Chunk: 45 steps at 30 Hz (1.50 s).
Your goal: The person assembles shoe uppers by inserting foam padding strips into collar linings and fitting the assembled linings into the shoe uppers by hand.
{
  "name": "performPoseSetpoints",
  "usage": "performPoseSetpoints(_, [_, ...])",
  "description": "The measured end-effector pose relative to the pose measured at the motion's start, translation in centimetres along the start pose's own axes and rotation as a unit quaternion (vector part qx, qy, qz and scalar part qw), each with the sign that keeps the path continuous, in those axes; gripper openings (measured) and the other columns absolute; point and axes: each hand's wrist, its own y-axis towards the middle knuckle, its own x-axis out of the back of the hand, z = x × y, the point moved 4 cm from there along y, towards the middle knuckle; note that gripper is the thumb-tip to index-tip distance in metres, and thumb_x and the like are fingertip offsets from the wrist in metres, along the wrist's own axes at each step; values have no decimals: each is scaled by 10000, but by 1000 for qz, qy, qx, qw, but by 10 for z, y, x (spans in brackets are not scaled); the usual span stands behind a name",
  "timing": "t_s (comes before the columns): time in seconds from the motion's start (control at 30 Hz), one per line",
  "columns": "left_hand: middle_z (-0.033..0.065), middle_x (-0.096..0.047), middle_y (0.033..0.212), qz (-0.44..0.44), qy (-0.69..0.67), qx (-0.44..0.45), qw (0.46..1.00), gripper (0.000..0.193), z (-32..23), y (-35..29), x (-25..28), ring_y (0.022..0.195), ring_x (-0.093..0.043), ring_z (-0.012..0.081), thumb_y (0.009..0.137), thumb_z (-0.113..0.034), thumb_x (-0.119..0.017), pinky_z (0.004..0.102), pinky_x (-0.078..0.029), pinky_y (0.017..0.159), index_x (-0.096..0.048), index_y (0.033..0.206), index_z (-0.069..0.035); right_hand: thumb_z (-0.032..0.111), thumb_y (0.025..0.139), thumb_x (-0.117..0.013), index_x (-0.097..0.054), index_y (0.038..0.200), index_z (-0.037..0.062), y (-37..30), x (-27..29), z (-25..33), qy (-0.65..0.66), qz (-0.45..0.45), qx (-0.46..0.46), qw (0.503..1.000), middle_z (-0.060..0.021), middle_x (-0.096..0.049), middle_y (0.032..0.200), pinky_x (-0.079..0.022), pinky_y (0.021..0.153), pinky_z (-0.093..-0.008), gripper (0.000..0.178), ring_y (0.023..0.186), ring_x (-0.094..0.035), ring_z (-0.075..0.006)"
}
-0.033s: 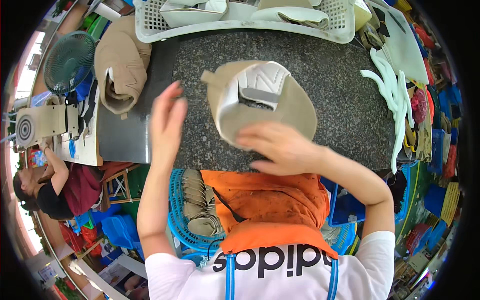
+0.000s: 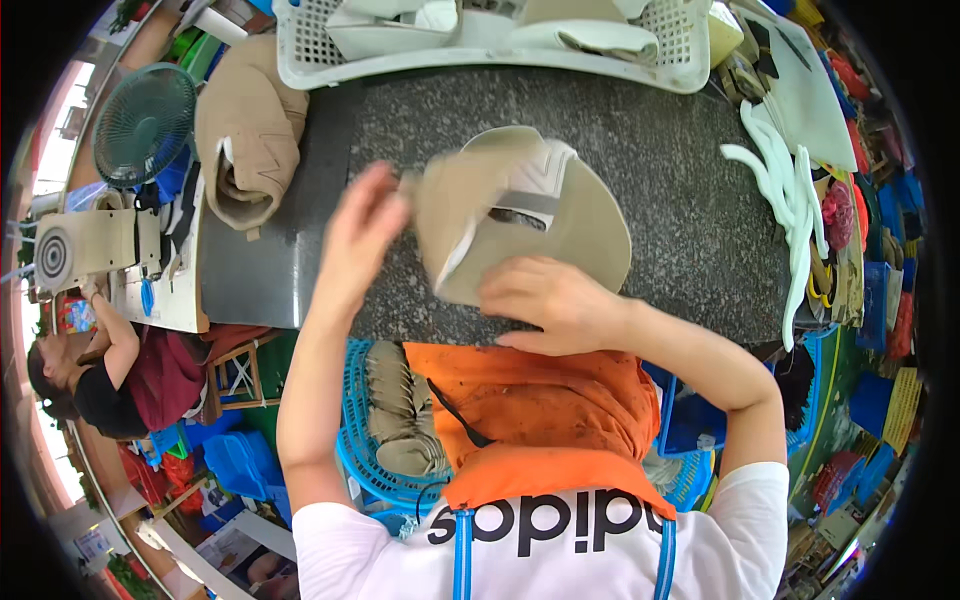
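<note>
A beige fabric shoe upper [image 2: 580,235] with white lining and a grey strip lies on the dark speckled worktop. Its left flap is smeared by motion and folds partly over the white lining. Along the near edge, my right hand [image 2: 555,303] has its fingers curled on the fabric, the thumb lower down and apart from them. My left hand [image 2: 368,225] is raised just left of the upper, slightly blurred, its fingers apart and nothing visible in it. Its fingertips are close to the small tab at the upper's left; contact is unclear.
A stack of beige uppers [image 2: 250,140] stands at the left. A white basket [image 2: 500,72] with pale pieces spans the far edge. White strips [image 2: 785,180] lie at the right. Below, a blue basket [image 2: 352,435] holds beige pieces. A co-worker [image 2: 120,370] sits far left.
The upper's left flap has swung rightward over the lining. My left hand has moved right, toward the upper. The fingers of my right hand have curled more on the near edge.
</note>
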Motion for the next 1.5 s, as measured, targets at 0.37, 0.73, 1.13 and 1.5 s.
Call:
performPoseSetpoints(0.37, [91, -670, 821, 201, 63, -180, 961, 309, -108, -22, -53, 729, -655, 195, 676, 24, -745, 266, -502, 666, -670, 966, -53, 186, 848, -660, -530, 1236, 37, -8, 61, 5, 700, -284, -187, 628, -103, -572, 1200, -437, 950, -354, 436, 1131, -537, -188])
performPoseSetpoints(0.73, [218, -541, 1239, 516, 382, -130, 756, 621, -68, -44, -68, 1197, -510, 331, 712, -55, -698, 385, -407, 990, -457, 1280, 11, 169, 922, -602, -430, 1340, 9, -36, 37, 11, 544, -233, -336, 733, -75, -541, 1258, -416, 992, -344, 480, 1191, -489, -181])
performPoseSetpoints(1.13, [73, -659, 998, 34, -275, 154, 948, 199, -44, -38, -60, 905, -621, 122, 922, -70, -553, 267, -496, 789, -601, 1093, 18, 196, 877, -576, -315, 1399, 26, -23, 11, 7, 727, -306, -298, 537, -131, -442, 1374, -352, 1062, -453, 608, 1267, -440, -290])
performPoseSetpoints(1.5, [50, -652, 1044, 166, -216, 128, 954, 231, -27, -39, -89, 937, -597, 92, 927, -68, -560, 259, -477, 817, -589, 1137, 25, 40, 725, -608, -421, 1295, -34, -45, 16, -3, 711, -263, -318, 570, -173, -548, 1220, -500, 922, -443, 604, 1100, -573, -300])
